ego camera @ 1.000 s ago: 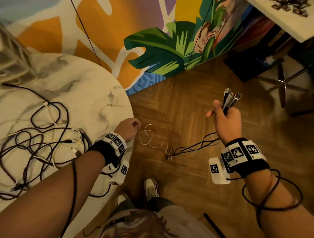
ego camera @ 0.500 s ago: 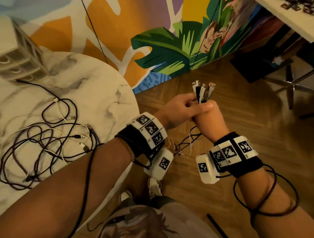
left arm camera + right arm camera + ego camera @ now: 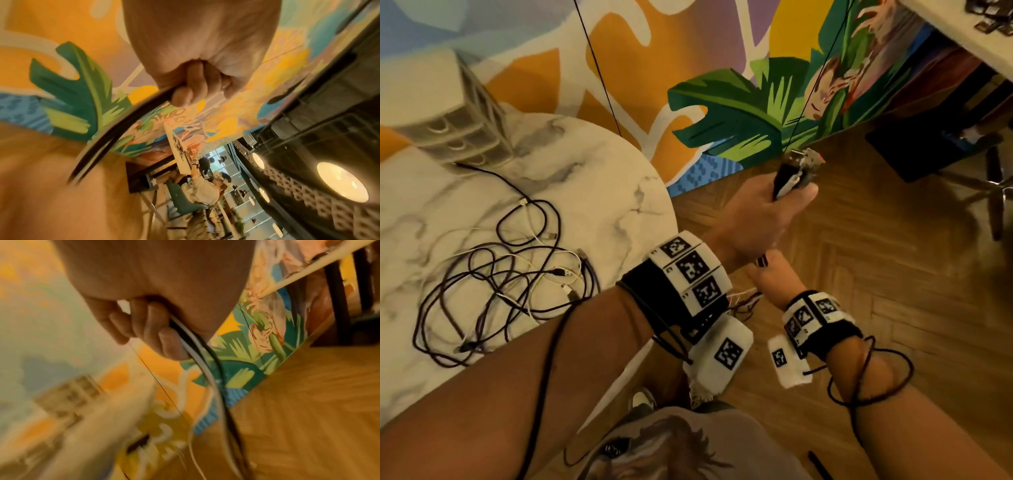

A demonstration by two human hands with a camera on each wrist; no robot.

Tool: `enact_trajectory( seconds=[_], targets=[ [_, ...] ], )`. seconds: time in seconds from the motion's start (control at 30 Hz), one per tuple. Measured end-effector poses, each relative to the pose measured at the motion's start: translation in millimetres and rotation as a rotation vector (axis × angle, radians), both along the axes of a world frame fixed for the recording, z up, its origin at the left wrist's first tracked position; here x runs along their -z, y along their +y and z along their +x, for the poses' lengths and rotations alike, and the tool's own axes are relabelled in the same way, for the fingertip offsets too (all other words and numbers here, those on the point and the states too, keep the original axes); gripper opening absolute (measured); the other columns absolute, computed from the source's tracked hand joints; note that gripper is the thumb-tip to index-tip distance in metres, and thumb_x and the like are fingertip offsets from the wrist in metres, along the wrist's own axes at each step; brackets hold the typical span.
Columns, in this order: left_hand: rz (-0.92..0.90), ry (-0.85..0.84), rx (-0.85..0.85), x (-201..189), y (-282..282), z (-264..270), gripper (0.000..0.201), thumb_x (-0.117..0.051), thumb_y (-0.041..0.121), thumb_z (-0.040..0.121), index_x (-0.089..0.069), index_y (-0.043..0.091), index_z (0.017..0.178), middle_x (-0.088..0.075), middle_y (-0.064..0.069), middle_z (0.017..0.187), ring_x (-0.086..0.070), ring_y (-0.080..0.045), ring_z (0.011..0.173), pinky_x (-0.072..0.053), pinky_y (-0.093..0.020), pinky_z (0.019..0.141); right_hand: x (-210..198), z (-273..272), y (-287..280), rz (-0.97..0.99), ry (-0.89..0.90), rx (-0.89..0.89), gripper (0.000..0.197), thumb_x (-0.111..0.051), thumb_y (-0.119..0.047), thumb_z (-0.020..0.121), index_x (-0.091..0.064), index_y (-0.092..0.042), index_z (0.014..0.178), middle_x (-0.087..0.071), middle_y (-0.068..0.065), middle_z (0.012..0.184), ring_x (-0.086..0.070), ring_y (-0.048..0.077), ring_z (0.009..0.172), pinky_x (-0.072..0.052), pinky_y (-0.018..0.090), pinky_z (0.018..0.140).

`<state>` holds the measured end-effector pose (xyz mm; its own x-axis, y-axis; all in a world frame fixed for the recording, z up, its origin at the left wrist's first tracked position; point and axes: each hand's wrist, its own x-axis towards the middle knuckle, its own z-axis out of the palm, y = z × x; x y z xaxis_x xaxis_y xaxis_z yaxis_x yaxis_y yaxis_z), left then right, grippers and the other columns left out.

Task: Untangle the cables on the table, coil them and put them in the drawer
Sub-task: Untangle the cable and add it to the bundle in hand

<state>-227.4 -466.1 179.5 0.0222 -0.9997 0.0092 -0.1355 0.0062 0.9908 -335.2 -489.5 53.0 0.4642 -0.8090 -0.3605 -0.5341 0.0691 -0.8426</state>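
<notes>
My left hand (image 3: 763, 216) grips a bundle of black and white cables just below their plug ends (image 3: 799, 168), out over the floor to the right of the table. In the left wrist view its fist (image 3: 197, 84) is closed round the dark cables (image 3: 115, 136). My right hand (image 3: 770, 277) sits lower, partly hidden under the left wrist. Its curled fingers (image 3: 148, 327) hold the same cables (image 3: 207, 369), which hang toward the floor. A tangle of black and white cables (image 3: 500, 284) lies on the round marble table (image 3: 599, 178). A small drawer unit (image 3: 453, 126) stands at the table's far left.
A painted mural wall (image 3: 722, 113) runs behind the table. Wooden floor (image 3: 893, 308) spreads to the right, with a chair base (image 3: 993, 185) and another white table's edge (image 3: 962, 37) at the top right. A dark stick (image 3: 822, 466) lies on the floor near my feet.
My left hand left the table edge, crossed to the bundle and took it just below the plugs. My right hand, which held the plug ends, moved down along the cables.
</notes>
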Motion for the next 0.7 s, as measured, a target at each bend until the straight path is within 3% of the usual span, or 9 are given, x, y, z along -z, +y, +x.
enact_trajectory(
  seconds=[0.07, 0.17, 0.27, 0.37, 0.47, 0.57, 0.63, 0.7],
  targets=[
    [-0.17, -0.284, 0.013, -7, 0, 10, 0.028, -0.057, 0.014, 0.091, -0.054, 0.014, 0.063, -0.047, 0.011, 0.052, -0.041, -0.007, 0.044, -0.032, -0.016, 0.047, 27, -11, -3, 0.002, 0.166, 0.033, 0.046, -0.057, -0.016, 0.09, -0.039, -0.017, 0.048, -0.039, -0.01, 0.04, -0.035, 0.006, 0.041, -0.03, 0.023, 0.047],
    [-0.411, -0.772, 0.106, -19, 2, 28, 0.014, -0.064, 0.019, 0.082, -0.057, 0.017, 0.069, -0.048, 0.009, 0.06, -0.033, 0.001, 0.045, -0.022, -0.014, 0.049, 60, -34, -14, 0.051, 0.384, 0.219, 0.038, -0.051, -0.023, 0.095, -0.05, -0.015, 0.057, -0.054, 0.006, 0.058, -0.052, 0.025, 0.062, -0.036, 0.029, 0.058],
    [-0.611, -0.933, 0.022, -28, 1, 39, 0.016, -0.064, 0.028, 0.078, -0.063, 0.013, 0.071, -0.045, 0.008, 0.054, -0.025, 0.001, 0.044, -0.012, -0.01, 0.049, 69, -35, -23, 0.126, 0.35, 0.316, 0.038, -0.052, -0.033, 0.095, -0.051, -0.016, 0.061, -0.055, 0.009, 0.061, -0.053, 0.028, 0.068, -0.038, 0.032, 0.064],
    [-0.681, -0.994, -0.017, -32, 0, 39, 0.017, -0.065, 0.029, 0.08, -0.066, 0.013, 0.075, -0.056, 0.002, 0.054, -0.034, -0.007, 0.047, -0.011, -0.01, 0.049, 70, -23, -22, 0.109, 0.345, 0.293, 0.039, -0.054, -0.041, 0.092, -0.047, -0.024, 0.058, -0.052, 0.004, 0.059, -0.052, 0.027, 0.067, -0.039, 0.032, 0.064],
    [-0.631, -0.867, -0.016, -34, -1, 38, 0.013, -0.063, 0.022, 0.08, -0.065, 0.012, 0.073, -0.055, 0.005, 0.056, -0.039, -0.008, 0.048, -0.019, -0.011, 0.047, 72, -21, -16, 0.092, 0.466, 0.129, 0.036, -0.051, -0.043, 0.094, -0.056, -0.018, 0.069, -0.061, 0.008, 0.072, -0.058, 0.027, 0.071, -0.042, 0.03, 0.063],
    [-0.476, -0.47, -0.119, -27, -3, 33, 0.016, -0.063, 0.013, 0.085, -0.063, 0.009, 0.069, -0.052, 0.005, 0.057, -0.044, -0.008, 0.051, -0.033, -0.016, 0.051, 71, -24, -9, 0.078, 0.498, 0.031, 0.027, -0.058, -0.042, 0.09, -0.063, -0.016, 0.083, -0.063, 0.005, 0.074, -0.061, 0.025, 0.072, -0.043, 0.028, 0.061],
    [-0.286, -0.208, -0.195, -16, -2, 26, 0.026, -0.06, 0.014, 0.089, -0.057, 0.01, 0.063, -0.042, 0.005, 0.051, -0.038, -0.01, 0.048, -0.032, -0.024, 0.05, 62, -23, -4, -0.019, 0.413, -0.022, 0.011, -0.066, -0.034, 0.086, -0.059, -0.025, 0.083, -0.059, -0.006, 0.073, -0.061, 0.018, 0.074, -0.041, 0.019, 0.061],
    [-0.14, -0.114, -0.168, -1, 1, 17, 0.032, -0.058, 0.016, 0.092, -0.052, 0.014, 0.06, -0.04, 0.006, 0.048, -0.037, -0.011, 0.045, -0.032, -0.025, 0.048, 42, -15, 3, -0.056, 0.221, -0.069, 0.025, -0.073, -0.027, 0.08, -0.056, -0.029, 0.098, -0.059, -0.014, 0.088, -0.058, 0.006, 0.083, -0.039, 0.012, 0.066]
  ],
)
